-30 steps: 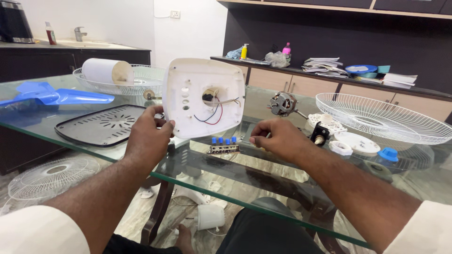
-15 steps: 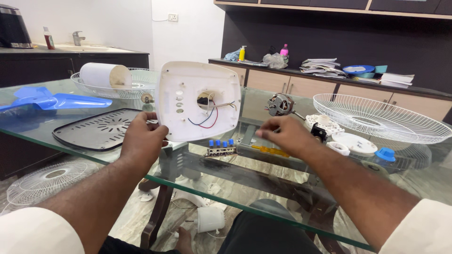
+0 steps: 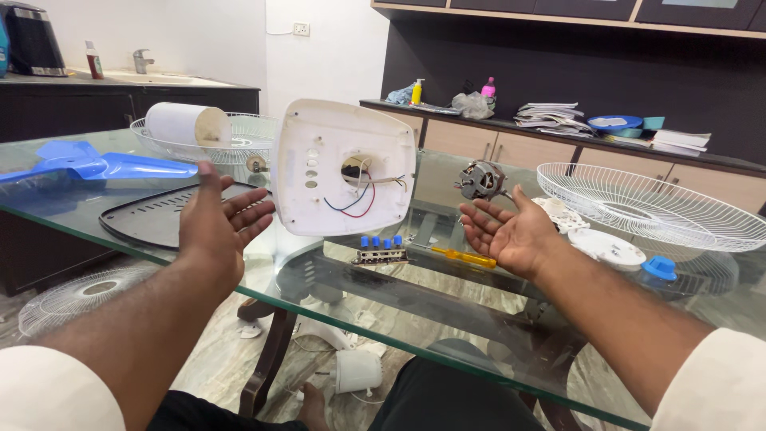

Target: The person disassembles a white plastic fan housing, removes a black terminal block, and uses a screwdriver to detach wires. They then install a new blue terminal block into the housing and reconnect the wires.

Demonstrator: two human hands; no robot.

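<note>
Left hand (image 3: 219,219) and right hand (image 3: 511,235) both spread open, palms up, holding nothing, either side of the white fan base housing (image 3: 347,168), which stands upright on its edge on the glass table (image 3: 447,307), unsupported. Housing looks like light, stiff, smooth plastic, likely tippy; best gripped by both side edges, clear of the loose wires (image 3: 359,195) and switch block (image 3: 381,251).
</note>
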